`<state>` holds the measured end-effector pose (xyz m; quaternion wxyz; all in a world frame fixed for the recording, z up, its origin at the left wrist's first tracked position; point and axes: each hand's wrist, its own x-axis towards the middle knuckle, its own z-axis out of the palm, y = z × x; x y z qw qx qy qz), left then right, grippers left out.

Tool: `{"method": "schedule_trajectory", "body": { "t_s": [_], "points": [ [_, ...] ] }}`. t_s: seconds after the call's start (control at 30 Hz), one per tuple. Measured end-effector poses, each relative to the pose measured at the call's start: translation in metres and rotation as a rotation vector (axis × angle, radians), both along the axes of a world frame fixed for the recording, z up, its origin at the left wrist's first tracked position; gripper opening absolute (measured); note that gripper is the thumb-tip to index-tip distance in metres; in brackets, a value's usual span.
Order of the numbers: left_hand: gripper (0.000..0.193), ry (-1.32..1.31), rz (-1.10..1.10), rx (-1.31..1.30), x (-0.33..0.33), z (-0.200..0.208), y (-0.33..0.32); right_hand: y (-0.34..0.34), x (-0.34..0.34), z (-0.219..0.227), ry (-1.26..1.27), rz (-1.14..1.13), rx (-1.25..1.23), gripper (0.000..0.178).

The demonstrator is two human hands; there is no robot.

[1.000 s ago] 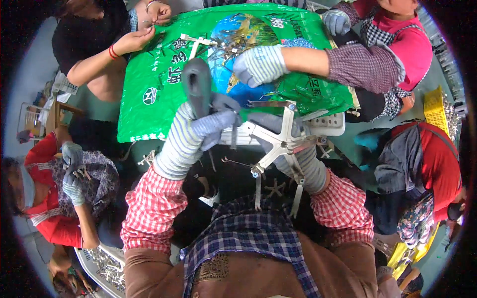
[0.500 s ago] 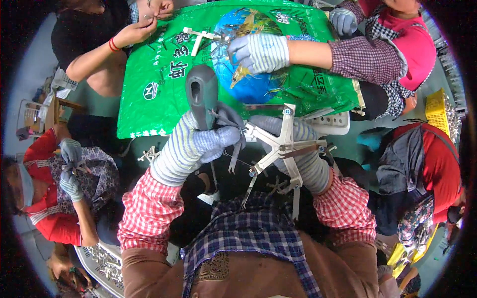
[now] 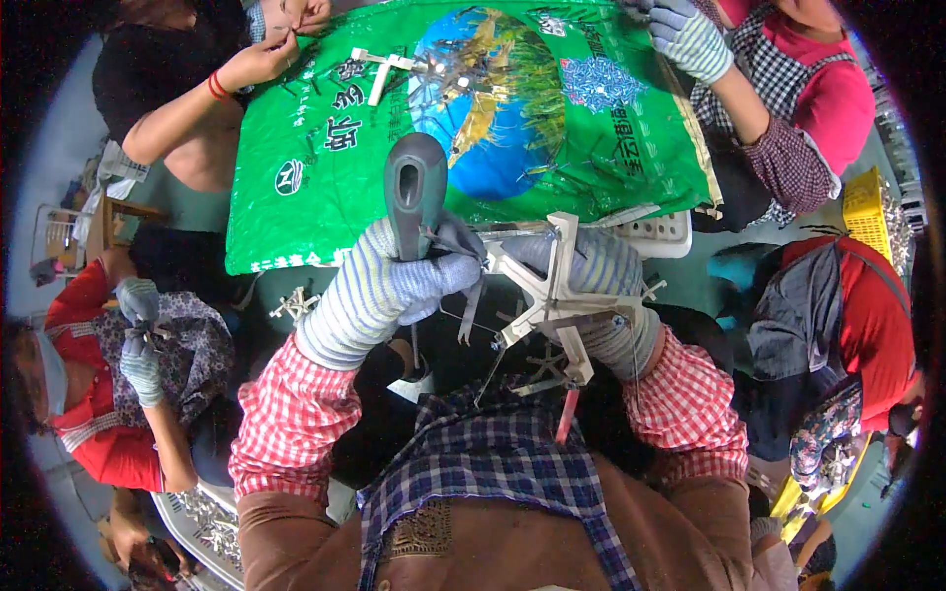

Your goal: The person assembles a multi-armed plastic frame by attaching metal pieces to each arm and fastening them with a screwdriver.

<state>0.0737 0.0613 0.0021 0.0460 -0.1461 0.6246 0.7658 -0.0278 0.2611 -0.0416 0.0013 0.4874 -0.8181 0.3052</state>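
Note:
My left hand point(image 3: 379, 291), in a striped knit glove, is closed around a screwdriver with a dark grey handle point(image 3: 418, 202); its thin shaft points down below the fist. The same hand's fingertips pinch near a grey strip point(image 3: 471, 307) beside one arm of a star-shaped cream bracket point(image 3: 549, 293). My right hand point(image 3: 611, 268), also gloved, is behind the bracket and holds it up; most of its fingers are hidden. Screws and thin strips show at the bracket's arm ends, one strip reddish point(image 3: 567, 419). Another similar bracket point(image 3: 548, 368) lies below, near my apron.
A green printed sheet point(image 3: 286, 222) covers the work surface ahead, bearing a pale bracket point(image 3: 382, 71), dark strips and a blue-white heap of small parts point(image 3: 601, 84). Co-workers sit around it and on both sides. A yellow crate point(image 3: 863, 212) stands at right, a basket of parts point(image 3: 212, 522) at lower left.
A co-worker's gloved hand has drawn back from the sheet's middle to its far right edge. My screwdriver handle has shifted slightly right, and the bracket has turned a little in my hands.

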Motion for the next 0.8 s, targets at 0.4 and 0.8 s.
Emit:
{"method": "schedule_trajectory", "body": {
  "t_s": [0.4, 0.8],
  "points": [
    [0.022, 0.103, -0.22, -0.395, 0.007, -0.007, -0.02, 0.027, 0.006, -0.045, -0.178, 0.219, 0.022, 0.059],
    [0.026, 0.162, -0.43, -0.386, -0.001, -0.004, -0.024, 0.019, -0.012, -0.044, -0.189, 0.545, -0.389, 0.067]
  ]
}}
